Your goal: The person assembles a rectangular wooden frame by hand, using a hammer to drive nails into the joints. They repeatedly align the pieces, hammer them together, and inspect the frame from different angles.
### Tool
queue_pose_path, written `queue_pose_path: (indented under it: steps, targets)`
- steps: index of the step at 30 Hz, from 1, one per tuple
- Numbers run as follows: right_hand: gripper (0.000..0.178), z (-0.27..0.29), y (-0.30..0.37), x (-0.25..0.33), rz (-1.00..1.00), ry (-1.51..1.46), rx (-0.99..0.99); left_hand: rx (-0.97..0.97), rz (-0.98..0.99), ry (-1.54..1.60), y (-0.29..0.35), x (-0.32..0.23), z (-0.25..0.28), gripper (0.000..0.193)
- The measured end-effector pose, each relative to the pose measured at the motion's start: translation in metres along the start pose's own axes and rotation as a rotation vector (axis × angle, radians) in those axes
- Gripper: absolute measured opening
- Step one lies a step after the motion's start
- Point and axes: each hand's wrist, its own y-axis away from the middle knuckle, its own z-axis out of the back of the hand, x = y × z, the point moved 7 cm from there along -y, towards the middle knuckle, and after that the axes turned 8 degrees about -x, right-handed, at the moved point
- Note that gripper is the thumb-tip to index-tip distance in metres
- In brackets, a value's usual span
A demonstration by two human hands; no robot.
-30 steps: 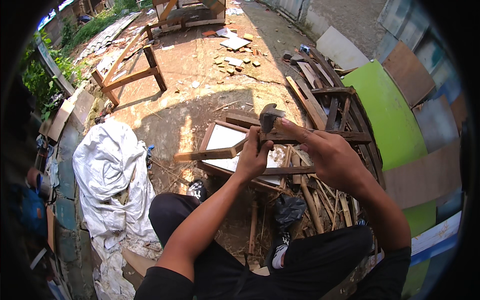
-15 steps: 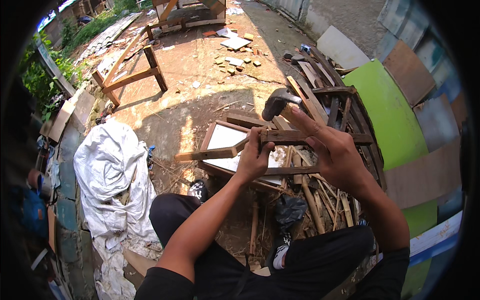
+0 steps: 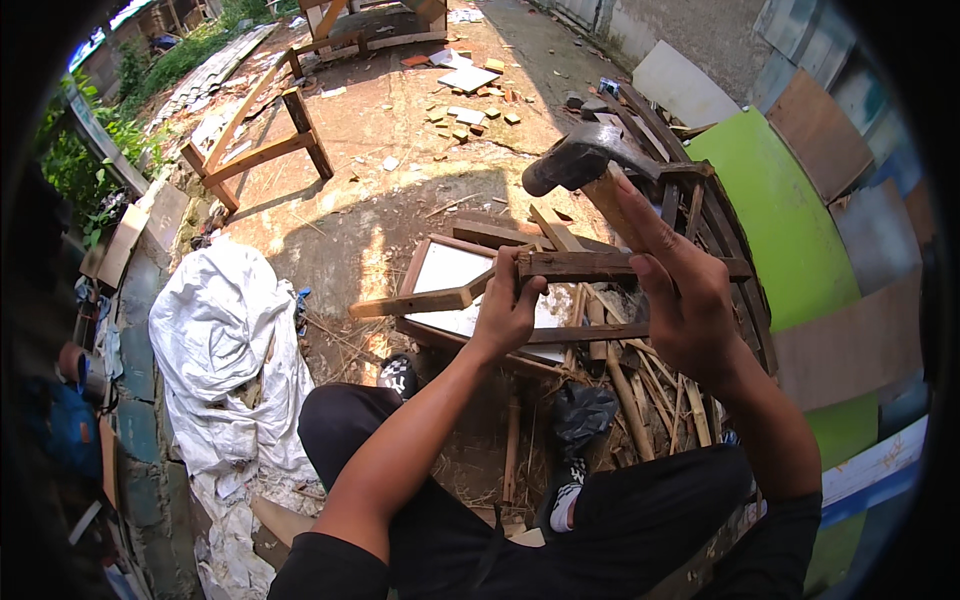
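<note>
My right hand (image 3: 690,300) is closed round the wooden handle of a claw hammer (image 3: 578,160). The hammer's dark head is raised above a frame of brown wooden bars. With thumb and fingers, my left hand (image 3: 507,315) grips the near-left end of the frame's upper bar (image 3: 580,265). A shorter light wooden piece (image 3: 415,303) sticks out leftward beside that hand. Another dark bar (image 3: 590,333) of the frame runs below, in front of my right wrist. Whether a nail sits in the wood is too small to tell.
Below the frame lies a white panel with a brown wooden rim (image 3: 418,265). Sticks and scrap wood (image 3: 630,410) pile up near my right foot, next to a black plastic bag (image 3: 583,415). White cloth (image 3: 225,340) lies at left. Green board (image 3: 770,210) leans at right; a wooden stand (image 3: 260,155) is farther off.
My right hand has moved slightly right, and the hammer head is now higher and turned more sideways. The left hand keeps its grip on the frame with little movement.
</note>
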Motion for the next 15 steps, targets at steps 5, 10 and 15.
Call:
queue_pose_path:
  steps: [5, 10, 15]
  targets:
    - [0.065, -0.023, -0.001, -0.001, -0.221, 0.151, 0.392, 0.007, 0.05, 0.012, 0.0, 0.008, 0.003, 0.03]
    - [0.066, -0.005, -0.005, -0.002, -0.059, 0.034, 0.095, -0.028, -0.043, -0.024, -0.001, -0.003, 0.003, 0.029]
    - [0.07, -0.027, 0.004, -0.002, -0.263, 0.218, 0.514, -0.01, 0.006, -0.011, 0.0, -0.001, 0.004, 0.028]
